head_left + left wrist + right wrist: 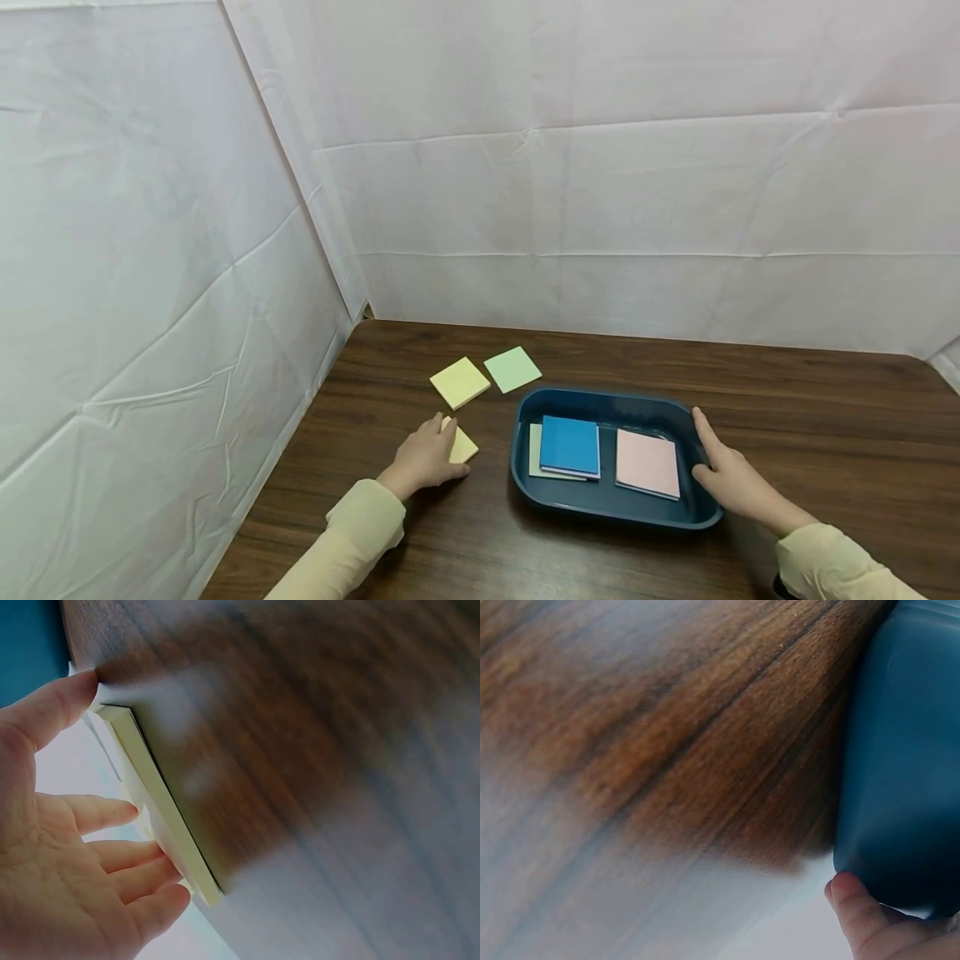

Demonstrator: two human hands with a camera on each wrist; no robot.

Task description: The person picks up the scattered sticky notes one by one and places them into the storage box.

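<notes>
Sleeves: pale yellow cuffs at the bottom edge of the head view, nearest the camera, one on each forearm.
Counter: dark wood grain, closed in by white sheeting behind and on the left.
Tray: dark blue, shallow, rounded corners, long axis running left to right, lying between the two hands.
Tray contents: blue pad lying over a pale yellow-green one, with a pink pad just beside them on the right; all flat.
Right hand: rests against the tray's right end, index finger stretched along the rim, thumb at the outer wall; the wrist view shows a fingertip against the blue wall. Fingers fairly straight, bracing the tray rather than wrapped round it.
Left hand: palm down over a yellow pad, fingers on its upper face and thumb at its near corner; gripping it loosely at the edges, pad lying flat on the counter.
Loose pads: second yellow pad and green pad, nearly touching, beyond the left hand.
Key relation: held pad lies just left of the tray, near its left wall; left hand is much the nearer to it.
</notes>
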